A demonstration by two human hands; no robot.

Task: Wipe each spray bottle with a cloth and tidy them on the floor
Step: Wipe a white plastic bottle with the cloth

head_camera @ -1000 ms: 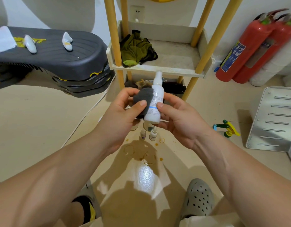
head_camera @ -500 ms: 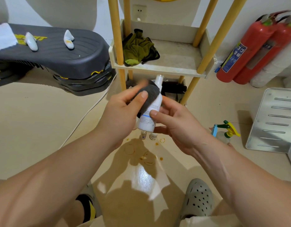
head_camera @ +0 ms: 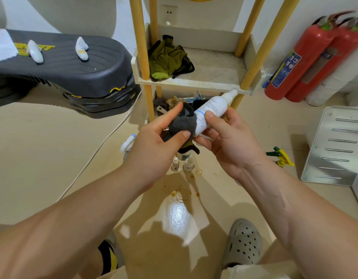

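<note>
Spray bottle (head_camera: pixel 212 108) in hand, the white one, lay tilted in the air in front of the rack (head_camera: pixel 194 84), its nozzle pointing toward the rack's lower shelf edge and its base toward me. My right hand (head_camera: pixel 232 143) pinched it round the lower body, thumb on top and fingers curled beneath. My left hand (head_camera: pixel 154 150) clutched the dark grey cloth (head_camera: pixel 183 122), bunched over the base end and pressed against the plastic between thumb and forefinger. To do this well, I judged I should roll the bottle with my right fingers as the cloth slid along, so that every side got rubbed. After that I would work up to the neck and nozzle, which the cloth did not cover. A firm but light pinch seemed wise, since the smooth wall could slip. Two small bottles (head_camera: pixel 175 164) stood on the floor (head_camera: pixel 53 148) in front of the rack, below my hands, and I reckoned the wiped one belonged upright beside them.
</note>
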